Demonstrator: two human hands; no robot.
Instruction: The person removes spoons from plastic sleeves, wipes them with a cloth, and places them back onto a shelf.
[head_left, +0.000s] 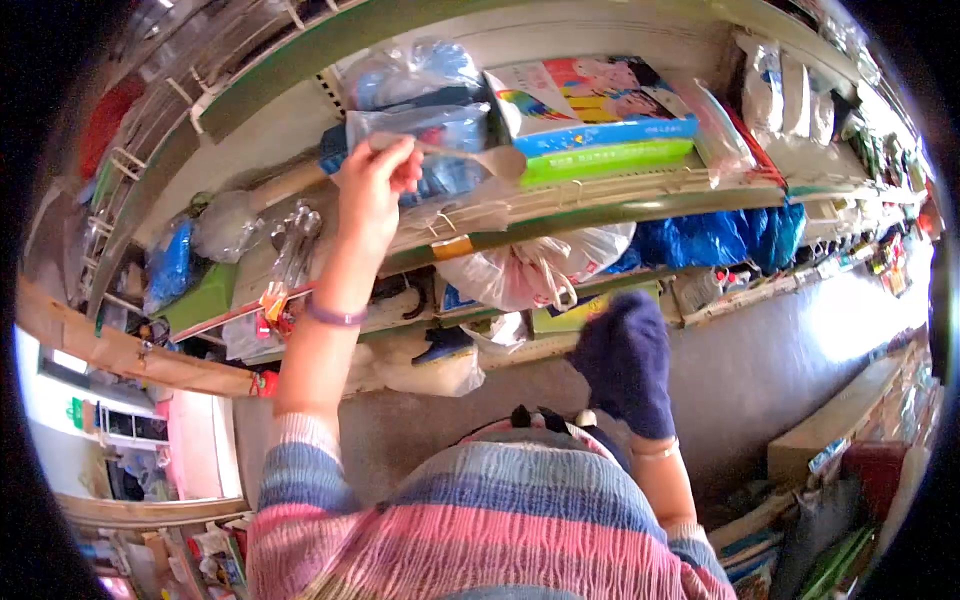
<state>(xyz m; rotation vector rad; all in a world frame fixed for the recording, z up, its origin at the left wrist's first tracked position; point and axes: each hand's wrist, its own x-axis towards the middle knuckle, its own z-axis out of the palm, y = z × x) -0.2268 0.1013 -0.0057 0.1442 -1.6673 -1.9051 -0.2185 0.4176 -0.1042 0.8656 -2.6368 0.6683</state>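
Raised over the upper shelf, my left hand (385,165) is closed on the handle of a pale spoon (503,162), whose bowl points right, in front of a boxed item (590,105) with colorful pictures. Behind the hand are plastic bags with blue contents (440,135). Lower and to the right, my right hand (628,365) is covered to the wrist by dark navy cloth, slightly blurred, so its fingers are hidden. It is below the lower shelf's blue bags (700,240) and apart from the spoon.
A white plastic bag (520,270) fills part of the lower shelf. Metal utensils (295,245) and a green tray (205,300) are to the left. The shelf edge (600,205) curves across the view. Boxes and goods (840,420) stand at the lower right, beyond grey floor (740,350).
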